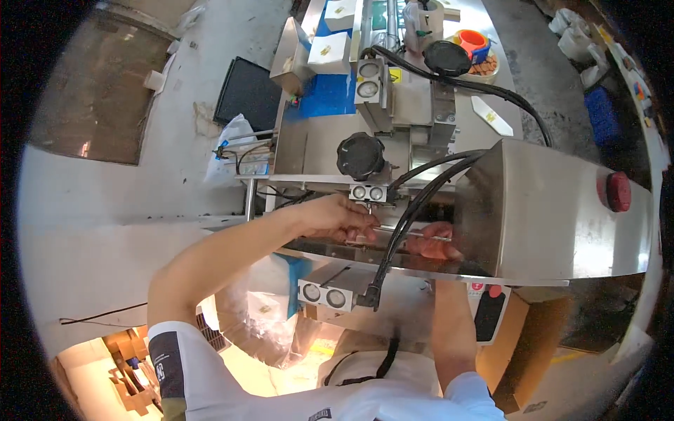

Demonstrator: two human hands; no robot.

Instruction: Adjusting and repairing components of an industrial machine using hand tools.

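- Left hand [342, 219] reaches in from lower left, forearm running diagonally up to the machine [547, 210]; fingers curled together at the left end of a thin metal rod [393, 233].
- Looks pinched on the rod, but the fingertips are half hidden by the hand itself, so the grip cannot be told for sure.
- Right hand [432, 242] comes straight up from the bottom edge, under the steel housing; fingers lie along the rod's right part. Whether closed round it or only touching: cannot tell, cables [407, 217] cross in front.
- Rod sits between the two hands, long axis roughly left-right, slightly tilted down to the right, in the slot just below a small block with two round ports [368, 193].
- Left hand is at the rod's end nearest the block; right hand nearer the housing side. Both about equally close, each on its own end.
- Black knob [361, 156] sits just above the block, apart from both hands.
- Second two-port block [324, 295] hangs below the front rail, near the cable end, untouched.
- Red button [618, 191] on the housing far right, well apart.
- White boxes [330, 50] and an orange cup [472, 41] at the far end of the table.
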